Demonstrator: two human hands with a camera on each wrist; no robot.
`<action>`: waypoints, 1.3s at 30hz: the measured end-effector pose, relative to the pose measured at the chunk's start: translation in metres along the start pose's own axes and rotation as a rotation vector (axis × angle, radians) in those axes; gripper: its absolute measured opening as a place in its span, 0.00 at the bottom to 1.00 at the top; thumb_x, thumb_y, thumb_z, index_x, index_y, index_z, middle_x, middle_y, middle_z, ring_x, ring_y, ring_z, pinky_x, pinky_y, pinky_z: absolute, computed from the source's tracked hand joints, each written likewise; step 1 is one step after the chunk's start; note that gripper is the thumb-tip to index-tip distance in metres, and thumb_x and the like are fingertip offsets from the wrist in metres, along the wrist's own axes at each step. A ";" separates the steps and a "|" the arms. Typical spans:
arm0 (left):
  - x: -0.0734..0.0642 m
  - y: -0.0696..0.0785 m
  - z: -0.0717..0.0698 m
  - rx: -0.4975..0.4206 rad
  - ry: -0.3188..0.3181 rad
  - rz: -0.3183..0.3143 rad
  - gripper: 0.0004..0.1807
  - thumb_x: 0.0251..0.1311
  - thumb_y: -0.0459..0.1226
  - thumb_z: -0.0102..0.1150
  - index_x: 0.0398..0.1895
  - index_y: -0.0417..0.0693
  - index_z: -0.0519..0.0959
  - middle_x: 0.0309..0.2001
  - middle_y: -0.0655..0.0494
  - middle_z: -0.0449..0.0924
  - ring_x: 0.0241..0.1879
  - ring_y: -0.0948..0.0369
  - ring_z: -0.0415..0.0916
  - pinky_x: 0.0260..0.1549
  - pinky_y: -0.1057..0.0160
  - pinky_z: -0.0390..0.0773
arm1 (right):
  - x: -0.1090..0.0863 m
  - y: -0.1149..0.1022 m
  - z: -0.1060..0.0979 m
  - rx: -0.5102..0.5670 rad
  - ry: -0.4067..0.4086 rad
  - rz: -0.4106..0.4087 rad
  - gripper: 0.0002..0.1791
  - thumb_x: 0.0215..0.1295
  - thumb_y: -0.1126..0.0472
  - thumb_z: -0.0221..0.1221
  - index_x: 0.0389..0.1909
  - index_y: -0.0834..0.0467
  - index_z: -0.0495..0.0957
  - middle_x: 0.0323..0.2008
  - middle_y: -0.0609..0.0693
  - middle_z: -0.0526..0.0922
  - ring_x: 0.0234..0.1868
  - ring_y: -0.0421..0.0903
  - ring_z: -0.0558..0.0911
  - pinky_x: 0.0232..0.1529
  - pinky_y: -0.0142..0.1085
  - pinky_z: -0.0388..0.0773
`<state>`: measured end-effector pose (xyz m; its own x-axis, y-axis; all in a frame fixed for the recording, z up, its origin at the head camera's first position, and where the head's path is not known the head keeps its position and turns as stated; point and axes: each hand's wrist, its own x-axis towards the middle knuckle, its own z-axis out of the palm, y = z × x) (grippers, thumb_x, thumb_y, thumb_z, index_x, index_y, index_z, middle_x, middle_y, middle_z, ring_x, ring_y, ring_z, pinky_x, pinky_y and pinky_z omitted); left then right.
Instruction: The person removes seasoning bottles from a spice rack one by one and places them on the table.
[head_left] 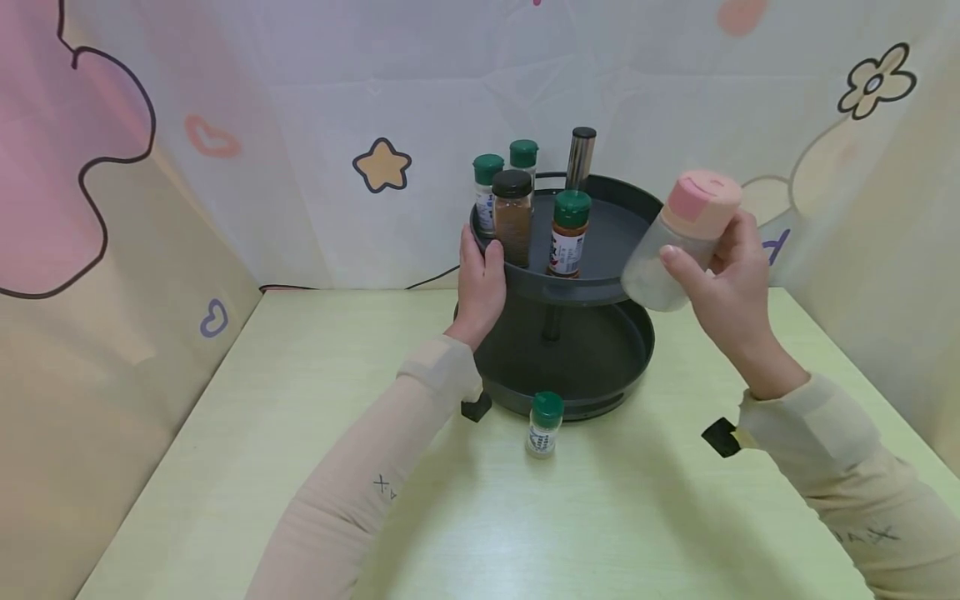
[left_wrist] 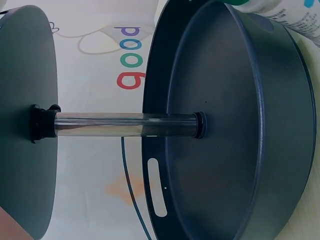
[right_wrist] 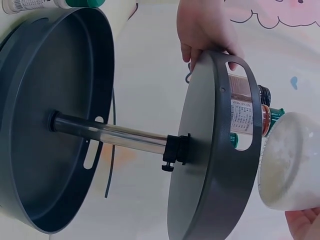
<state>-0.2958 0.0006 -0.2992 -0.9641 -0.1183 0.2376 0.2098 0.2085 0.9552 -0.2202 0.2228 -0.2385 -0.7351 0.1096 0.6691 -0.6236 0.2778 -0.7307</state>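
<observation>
1. Tabletop [head_left: 225, 433]: bears the rack [head_left: 585, 296] near its far edge, perhaps so both arms can reach it.
2. Rack: left hand [head_left: 482, 287] clamps the upper tray's [head_left: 615, 217] left edge, probably to steady it.
3. Bottle [head_left: 656, 273]: tilted, off the tabletop by that tray's right edge, touching or not unclear; right hand [head_left: 738, 296] pinches it below the lid [head_left: 705, 200], likely leaving the base free. Tray separates the hands.
4. Jar [head_left: 513, 225]: upper tray's near-left edge, just beside left hand.
5. Shaker [head_left: 543, 433]: tabletop, by the lower tray's [head_left: 562, 362] near edge, below both hands.
</observation>
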 end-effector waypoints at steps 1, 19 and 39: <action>0.000 0.000 0.000 0.000 -0.001 0.000 0.35 0.64 0.52 0.31 0.69 0.53 0.34 0.70 0.62 0.34 0.69 0.62 0.37 0.66 0.57 0.46 | -0.001 -0.001 0.000 0.009 0.001 0.001 0.27 0.49 0.68 0.57 0.53 0.57 0.64 0.43 0.43 0.73 0.41 0.40 0.73 0.42 0.24 0.70; 0.001 0.000 -0.002 0.007 -0.004 0.005 0.34 0.65 0.50 0.31 0.69 0.51 0.35 0.70 0.59 0.35 0.69 0.61 0.37 0.66 0.56 0.46 | -0.016 -0.003 -0.006 0.055 -0.026 0.014 0.30 0.43 0.74 0.58 0.51 0.55 0.64 0.41 0.45 0.74 0.37 0.38 0.74 0.34 0.21 0.71; 0.001 0.001 -0.001 0.018 -0.011 0.015 0.34 0.65 0.50 0.30 0.69 0.49 0.34 0.71 0.58 0.35 0.69 0.61 0.37 0.66 0.57 0.45 | -0.035 -0.007 -0.007 -0.086 -0.177 0.130 0.29 0.46 0.73 0.59 0.47 0.52 0.60 0.39 0.40 0.71 0.35 0.32 0.73 0.34 0.19 0.69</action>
<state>-0.2963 -0.0008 -0.2977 -0.9626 -0.1040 0.2500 0.2216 0.2277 0.9482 -0.1881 0.2241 -0.2563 -0.8476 -0.0171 0.5304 -0.5014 0.3530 -0.7899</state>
